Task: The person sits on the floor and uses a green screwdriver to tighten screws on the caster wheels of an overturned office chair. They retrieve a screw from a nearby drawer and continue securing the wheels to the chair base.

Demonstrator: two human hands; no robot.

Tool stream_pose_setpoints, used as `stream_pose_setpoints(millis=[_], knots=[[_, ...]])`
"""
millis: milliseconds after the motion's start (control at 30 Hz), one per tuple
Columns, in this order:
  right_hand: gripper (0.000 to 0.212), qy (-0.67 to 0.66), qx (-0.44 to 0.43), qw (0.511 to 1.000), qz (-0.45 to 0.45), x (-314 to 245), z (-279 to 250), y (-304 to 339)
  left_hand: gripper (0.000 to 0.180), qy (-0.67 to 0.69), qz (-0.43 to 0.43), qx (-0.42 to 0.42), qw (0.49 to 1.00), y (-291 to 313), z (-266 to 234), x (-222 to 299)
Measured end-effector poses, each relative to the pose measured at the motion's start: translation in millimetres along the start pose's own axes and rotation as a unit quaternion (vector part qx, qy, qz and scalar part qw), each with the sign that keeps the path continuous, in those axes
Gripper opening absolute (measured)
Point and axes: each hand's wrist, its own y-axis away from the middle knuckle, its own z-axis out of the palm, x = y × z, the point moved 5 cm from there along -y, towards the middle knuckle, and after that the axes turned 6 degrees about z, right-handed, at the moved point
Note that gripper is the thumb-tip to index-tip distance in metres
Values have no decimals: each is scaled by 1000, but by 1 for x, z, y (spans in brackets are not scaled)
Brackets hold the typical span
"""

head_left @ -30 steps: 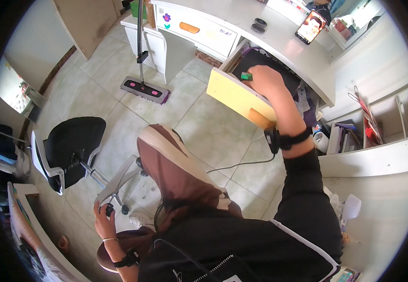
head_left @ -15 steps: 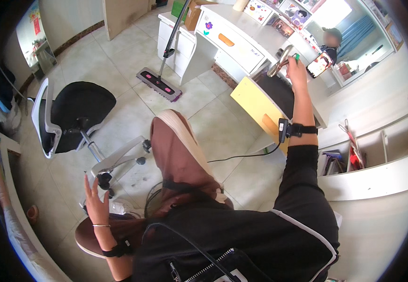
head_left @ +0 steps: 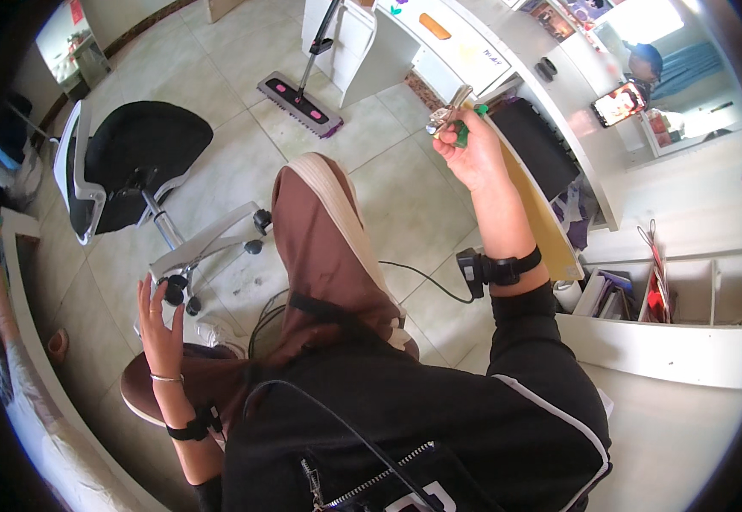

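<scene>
Small metal piece with green part [head_left: 449, 119] is up, pinched in right hand [head_left: 473, 154]; left hand [head_left: 159, 320] spread, empty; nothing placed yet.

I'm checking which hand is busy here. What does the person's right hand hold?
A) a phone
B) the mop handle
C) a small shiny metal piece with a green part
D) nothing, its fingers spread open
C: the right hand is raised and closed on a small shiny metal piece with a green part, while the mop stands apart on the floor.
</scene>
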Motion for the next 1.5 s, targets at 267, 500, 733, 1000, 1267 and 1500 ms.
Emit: stream_pose_setpoints(millis=[267, 500, 733, 1000, 1267, 1500], knots=[[16, -62, -168, 965, 191, 134, 105, 44, 40, 384, -55, -9, 922, -28, -14, 81], [19, 24, -223, 951, 214, 193, 170, 100, 30, 597, -153, 88, 782, -31, -2, 95], [20, 50, -286, 943, 165, 193, 189, 120, 33, 644, -121, 185, 732, -11, -4, 78], [19, 126, -386, 914, 16, 192, 193, 127, 29, 664, -113, 223, 705, -3, -2, 65], [64, 56, -475, 878, 27, 188, 192, 124, 30, 718, -88, 178, 667, 1, 11, 57], [38, 289, -456, 840, 58, 210, 188, 123, 30, 696, -176, 76, 692, 17, 32, 37]])
